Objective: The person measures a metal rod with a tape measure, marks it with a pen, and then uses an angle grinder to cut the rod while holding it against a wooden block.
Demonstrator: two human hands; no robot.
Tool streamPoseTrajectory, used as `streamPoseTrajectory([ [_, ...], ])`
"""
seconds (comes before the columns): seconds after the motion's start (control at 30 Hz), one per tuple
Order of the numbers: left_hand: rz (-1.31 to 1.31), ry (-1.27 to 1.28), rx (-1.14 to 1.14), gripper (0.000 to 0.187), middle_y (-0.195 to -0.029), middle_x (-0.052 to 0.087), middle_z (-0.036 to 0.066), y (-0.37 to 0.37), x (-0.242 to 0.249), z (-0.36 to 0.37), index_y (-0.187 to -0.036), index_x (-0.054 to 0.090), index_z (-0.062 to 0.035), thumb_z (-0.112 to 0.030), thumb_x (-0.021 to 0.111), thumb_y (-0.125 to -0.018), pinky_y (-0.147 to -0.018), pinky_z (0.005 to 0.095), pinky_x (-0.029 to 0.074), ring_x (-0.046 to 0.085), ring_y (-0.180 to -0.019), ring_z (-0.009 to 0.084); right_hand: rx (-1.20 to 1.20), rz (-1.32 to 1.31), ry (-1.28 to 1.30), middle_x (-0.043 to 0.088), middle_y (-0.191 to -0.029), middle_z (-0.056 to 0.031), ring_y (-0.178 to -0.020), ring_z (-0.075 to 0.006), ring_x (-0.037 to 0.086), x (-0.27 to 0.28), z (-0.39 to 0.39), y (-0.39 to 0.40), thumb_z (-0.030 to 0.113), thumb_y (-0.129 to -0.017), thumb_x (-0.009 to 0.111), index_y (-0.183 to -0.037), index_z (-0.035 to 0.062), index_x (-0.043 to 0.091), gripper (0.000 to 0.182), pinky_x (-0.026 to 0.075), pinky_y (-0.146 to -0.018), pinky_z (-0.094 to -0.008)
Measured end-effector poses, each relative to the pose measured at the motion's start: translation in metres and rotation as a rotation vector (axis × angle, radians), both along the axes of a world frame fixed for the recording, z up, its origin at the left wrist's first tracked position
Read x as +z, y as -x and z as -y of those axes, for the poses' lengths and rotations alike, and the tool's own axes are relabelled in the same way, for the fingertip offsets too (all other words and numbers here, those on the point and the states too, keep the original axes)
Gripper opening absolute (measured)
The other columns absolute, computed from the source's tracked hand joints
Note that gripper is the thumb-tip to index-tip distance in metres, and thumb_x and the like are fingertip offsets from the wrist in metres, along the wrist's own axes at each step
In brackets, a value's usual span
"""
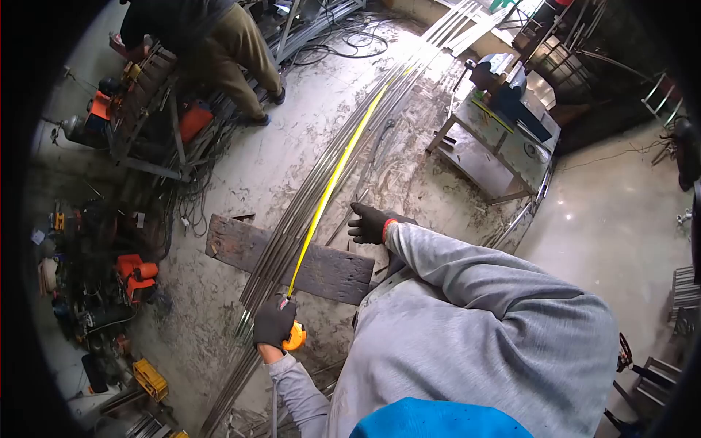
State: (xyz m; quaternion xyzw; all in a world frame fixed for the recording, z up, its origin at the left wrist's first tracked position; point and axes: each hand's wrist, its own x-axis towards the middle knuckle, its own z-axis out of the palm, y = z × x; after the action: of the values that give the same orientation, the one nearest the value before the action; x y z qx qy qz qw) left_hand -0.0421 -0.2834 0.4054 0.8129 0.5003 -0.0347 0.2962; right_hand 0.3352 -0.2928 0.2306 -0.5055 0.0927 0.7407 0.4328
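Observation:
My left hand, in a dark glove, is closed round an orange tape measure. Its yellow blade runs out from the hand, far along a bundle of long thin metal bars on the floor. My right hand, gloved too with a red cuff, is held out to the right of the blade with its fingers apart and nothing in it. Beneath the bars lies a dark, worn plank, a little below my right hand in view.
A person stands at the upper left beside a metal rack. At the upper right is a metal work table with tools on it. Orange power tools and a yellow crate lie at the left. Black cables coil at the top.

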Motion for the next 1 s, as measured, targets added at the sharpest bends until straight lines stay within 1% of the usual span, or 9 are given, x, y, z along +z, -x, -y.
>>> streamPoseTrajectory([
  [0.1,-0.054,0.114,0.127,0.026,-0.089,0.068,0.025,-0.045,0.019,-0.008,-0.092,0.068,-0.0005,-0.026,0.07,-0.09,-0.073,0.0527,0.052,0.066,-0.085,0.0473,-0.006,-0.098,0.036,0.04,-0.166,-0.0218,-0.138,-0.0454,0.054,-0.015,-0.014,-0.011,0.064,-0.102,0.055,-0.17,0.0199,0.022,0.087,0.034,-0.118,-0.0634],
  [0.17,-0.038,0.111,0.128,0.026,-0.089,0.068,0.026,-0.069,0.022,-0.014,-0.093,0.068,0.0001,-0.026,0.071,-0.09,-0.072,0.0521,0.051,0.066,-0.084,0.0475,-0.042,-0.137,0.002,0.044,-0.163,-0.0201,-0.137,-0.0457,0.056,-0.028,-0.037,-0.031,0.069,-0.1,0.058,-0.171,0.022,0.019,0.094,0.042,-0.113,-0.0644],
  [0.37,-0.228,0.154,0.106,0.029,-0.089,0.07,0.026,-0.154,0.08,-0.047,-0.097,0.071,-0.0011,-0.03,0.071,-0.092,-0.074,0.0543,0.052,0.068,-0.087,0.0472,-0.322,-0.481,-0.016,0.045,-0.161,-0.0199,-0.142,-0.0464,0.049,-0.037,-0.123,-0.117,0.073,-0.099,0.058,-0.172,0.0264,0.011,0.098,0.042,-0.114,-0.0653],
  [0.43,-0.219,0.135,0.179,0.028,-0.089,0.07,0.027,-0.181,0.113,-0.064,-0.099,0.07,-0.0001,-0.027,0.072,-0.091,-0.074,0.0546,0.052,0.068,-0.085,0.0472,-0.29,-0.466,0.02,0.048,-0.158,-0.0207,-0.141,-0.0473,0.049,-0.046,-0.147,-0.151,0.072,-0.099,0.06,-0.17,0.0307,0.017,0.093,0.042,-0.113,-0.0652],
  [0.53,-0.295,0.117,0.184,0.026,-0.084,0.069,0.025,-0.233,0.185,-0.085,-0.096,0.069,-0.0008,-0.026,0.072,-0.091,-0.07,0.0542,0.051,0.068,-0.081,0.0467,-0.083,-0.32,0.058,0.045,-0.159,-0.0221,-0.143,-0.0497,0.047,-0.041,-0.172,-0.18,0.069,-0.097,0.062,-0.165,0.0383,0.031,0.081,0.039,-0.116,-0.0656],
  [0.63,-0.586,-0.014,0.156,0.024,-0.085,0.069,0.025,-0.264,0.222,-0.101,-0.095,0.069,-0.0029,-0.027,0.071,-0.093,-0.069,0.0535,0.051,0.068,-0.08,0.0457,0.04,-0.323,0.059,0.031,-0.171,-0.0233,-0.156,-0.0509,0.03,-0.027,-0.186,-0.193,0.067,-0.098,0.062,-0.17,0.0352,0.021,0.089,0.028,-0.124,-0.0652],
  [0.73,-0.591,0.021,0.135,0.026,-0.084,0.068,0.025,-0.284,0.249,-0.114,-0.093,0.068,-0.0033,-0.029,0.071,-0.091,-0.069,0.0549,0.05,0.067,-0.081,0.0474,0.104,-0.404,0.079,0.02,-0.176,-0.0239,-0.159,-0.0509,0.022,-0.025,-0.194,-0.178,0.067,-0.098,0.061,-0.173,0.0285,0.011,0.098,0.025,-0.126,-0.0644],
  [0.83,-0.627,0.039,0.184,0.025,-0.079,0.066,0.026,-0.293,0.269,-0.12,-0.09,0.067,-0.0025,-0.027,0.072,-0.089,-0.069,0.0554,0.049,0.066,-0.08,0.0485,0.307,-0.37,0.063,0.03,-0.171,-0.0251,-0.153,-0.0522,0.035,-0.02,-0.191,-0.157,0.07,-0.095,0.061,-0.173,0.0257,0.014,0.101,0.032,-0.121,-0.0669],
  [1.0,-0.736,0.047,0.153,0.028,-0.082,0.067,0.023,-0.29,0.327,-0.132,-0.102,0.072,-0.0003,-0.023,0.075,-0.085,-0.073,0.0503,0.053,0.068,-0.084,0.0435,0.708,-0.457,0.033,0.025,-0.174,-0.0237,-0.156,-0.0496,0.033,0.0,-0.168,-0.144,0.067,-0.099,0.057,-0.172,0.0247,0.018,0.093,0.03,-0.124,-0.0637],
])
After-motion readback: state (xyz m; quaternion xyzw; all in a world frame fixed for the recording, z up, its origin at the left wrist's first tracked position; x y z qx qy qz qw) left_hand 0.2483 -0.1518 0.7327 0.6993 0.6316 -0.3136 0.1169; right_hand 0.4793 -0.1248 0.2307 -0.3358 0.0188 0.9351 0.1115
